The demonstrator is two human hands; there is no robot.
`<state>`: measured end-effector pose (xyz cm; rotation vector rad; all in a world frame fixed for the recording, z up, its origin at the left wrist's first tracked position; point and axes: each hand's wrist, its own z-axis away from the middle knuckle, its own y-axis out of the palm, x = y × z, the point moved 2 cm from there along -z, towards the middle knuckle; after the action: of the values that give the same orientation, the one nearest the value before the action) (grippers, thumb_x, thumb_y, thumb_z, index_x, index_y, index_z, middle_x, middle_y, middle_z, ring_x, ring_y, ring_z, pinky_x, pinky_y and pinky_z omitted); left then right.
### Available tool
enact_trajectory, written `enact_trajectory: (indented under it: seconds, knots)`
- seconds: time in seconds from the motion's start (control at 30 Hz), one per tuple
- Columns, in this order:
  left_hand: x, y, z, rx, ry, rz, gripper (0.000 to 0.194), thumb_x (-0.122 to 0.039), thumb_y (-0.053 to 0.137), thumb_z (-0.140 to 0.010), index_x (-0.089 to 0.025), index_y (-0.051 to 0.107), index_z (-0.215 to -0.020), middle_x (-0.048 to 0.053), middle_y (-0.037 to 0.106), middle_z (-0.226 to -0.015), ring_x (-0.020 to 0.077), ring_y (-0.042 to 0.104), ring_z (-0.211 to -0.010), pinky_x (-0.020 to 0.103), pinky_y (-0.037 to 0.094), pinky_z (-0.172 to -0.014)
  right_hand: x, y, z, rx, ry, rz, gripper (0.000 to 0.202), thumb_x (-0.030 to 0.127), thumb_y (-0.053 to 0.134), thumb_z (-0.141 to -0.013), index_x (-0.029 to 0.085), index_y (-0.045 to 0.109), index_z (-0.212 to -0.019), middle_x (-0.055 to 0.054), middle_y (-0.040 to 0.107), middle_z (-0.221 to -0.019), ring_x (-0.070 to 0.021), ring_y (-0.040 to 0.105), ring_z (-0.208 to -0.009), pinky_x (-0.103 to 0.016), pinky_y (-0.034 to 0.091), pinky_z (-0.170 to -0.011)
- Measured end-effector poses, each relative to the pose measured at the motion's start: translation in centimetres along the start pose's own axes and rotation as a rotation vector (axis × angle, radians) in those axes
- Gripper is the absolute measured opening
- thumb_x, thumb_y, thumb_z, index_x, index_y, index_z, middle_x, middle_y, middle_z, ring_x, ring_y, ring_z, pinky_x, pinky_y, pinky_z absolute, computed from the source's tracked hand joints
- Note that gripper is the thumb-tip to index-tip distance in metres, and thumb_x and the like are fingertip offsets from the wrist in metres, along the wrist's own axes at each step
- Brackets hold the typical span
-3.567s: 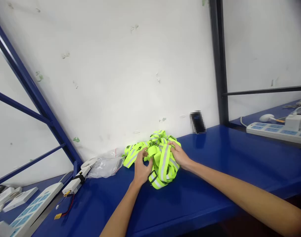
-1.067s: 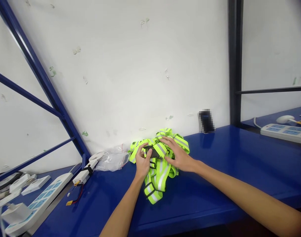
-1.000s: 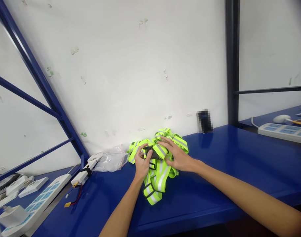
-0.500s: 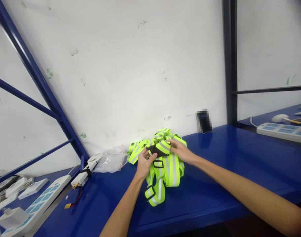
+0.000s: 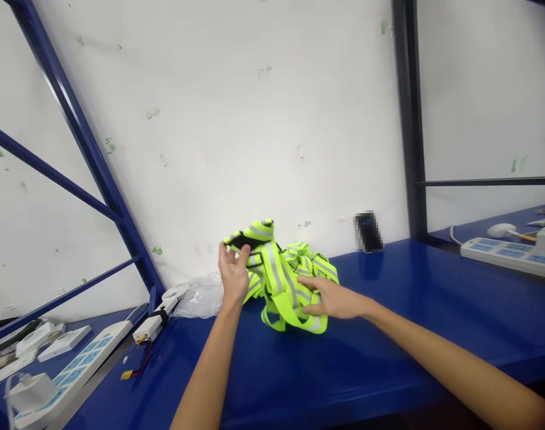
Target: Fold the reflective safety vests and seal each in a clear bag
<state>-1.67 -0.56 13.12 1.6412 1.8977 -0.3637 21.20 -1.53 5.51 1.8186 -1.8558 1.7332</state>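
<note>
A fluorescent yellow-green reflective strap harness (image 5: 276, 272) with grey stripes and black buckles hangs partly lifted above the blue table (image 5: 366, 364). My left hand (image 5: 234, 272) is closed around its folded upper end, where black fittings show between thumb and fingers. At the lower loops, my right hand (image 5: 332, 297) has its thumb and fingers apart, touching or just beside the straps; a firm grip is not visible. Behind the lifted harness lies a heap of similar yellow-green straps (image 5: 305, 260) against the wall.
Left of the straps lie a crumpled clear plastic bag (image 5: 203, 297) and a white fan-like device (image 5: 158, 316) with wires. A dark phone-like object (image 5: 368, 232) leans on the wall at right. Power strips (image 5: 82, 370) and a blue frame post (image 5: 93, 143) stand at left.
My left hand has raised the buckled end of the harness up and to the left. My right hand has moved down to the lower loops, and the dangling straps have left the tabletop front.
</note>
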Motion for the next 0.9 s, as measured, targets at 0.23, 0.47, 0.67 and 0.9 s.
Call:
enact_trajectory:
  seconds: [0.23,0.47,0.67,0.9]
  knots:
    - [-6.4,-2.0,-8.6,-0.242,0.422,0.035,0.055,-0.043,0.066,-0.081,-0.021,0.04,-0.124,0.009,0.053,-0.129,0.0207,0.055,-0.119,0.037,0.044,-0.103,1.2,0.1,2.1,-0.284,0.004,0.181,0.039,0.03,0.052,-0.087,0.02,0.059,-0.124,-0.009,0.068,-0.11,-0.0218,0.065,-0.085,-0.033,0.051,-0.074]
    - [-6.3,-2.9,-11.6,-0.055,0.295,-0.02,0.056,-0.05,0.072,-0.073,-0.024,0.048,-0.116,0.007,0.064,-0.109,0.021,0.064,-0.102,0.033,0.053,-0.09,0.1,-0.1,2.6,-0.288,0.004,0.249,0.023,0.024,0.051,-0.086,0.021,0.072,-0.095,-0.003,0.071,-0.079,-0.0168,0.063,-0.066,-0.029,0.047,-0.064]
    - [-5.0,-0.6,-9.2,0.122,0.227,0.018,0.05,-0.045,0.074,-0.073,-0.025,0.05,-0.113,0.005,0.066,-0.101,0.02,0.066,-0.096,0.032,0.054,-0.083,3.2,-4.3,-1.8,-0.422,-0.128,-0.205,0.056,0.037,0.063,-0.082,0.027,0.047,-0.136,-0.01,0.058,-0.126,-0.0238,0.059,-0.108,-0.039,0.05,-0.089]
    - [0.6,3.5,-2.7,0.352,-0.051,0.042,0.03,-0.031,0.073,-0.074,-0.021,0.06,-0.099,0.005,0.064,-0.109,0.0197,0.059,-0.107,0.03,0.047,-0.092,2.0,-3.2,-6.5,-0.261,-0.084,-0.706,0.08,0.037,0.065,-0.082,0.037,0.02,-0.149,-0.002,0.066,-0.099,-0.0141,0.064,-0.068,-0.032,0.055,-0.066]
